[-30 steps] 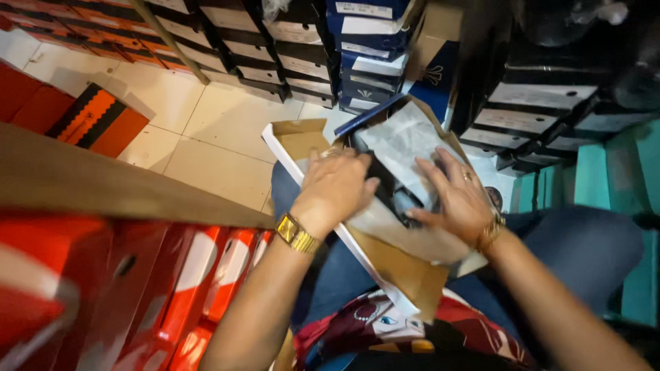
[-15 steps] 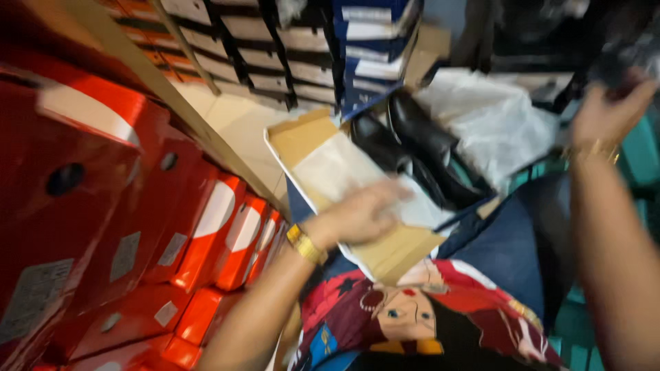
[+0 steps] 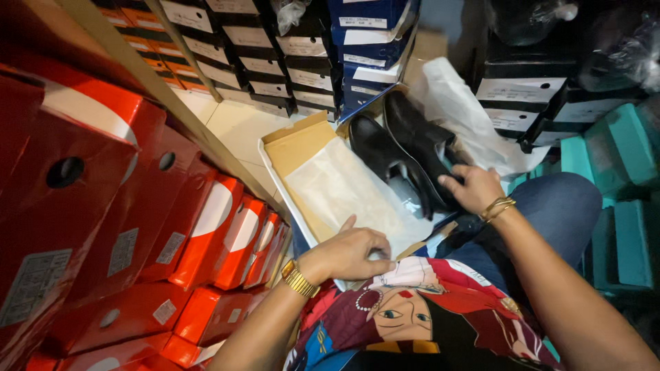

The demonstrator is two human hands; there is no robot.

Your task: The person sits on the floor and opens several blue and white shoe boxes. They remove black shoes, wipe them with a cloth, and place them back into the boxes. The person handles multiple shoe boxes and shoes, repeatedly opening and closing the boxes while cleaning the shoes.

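Glossily black shoes (image 3: 405, 154), boxed.

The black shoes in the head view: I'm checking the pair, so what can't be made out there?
- Black shoes: heels hidden under the right hand.
- Open box: near end hidden by the left hand.
- Box bottom: covered by white tissue paper.

My shoes (image 3: 405, 154) are black, their paper (image 3: 347, 196) white, the lid (image 3: 302, 144) brown, stacked boxes (image 3: 137, 227) red-and-white.
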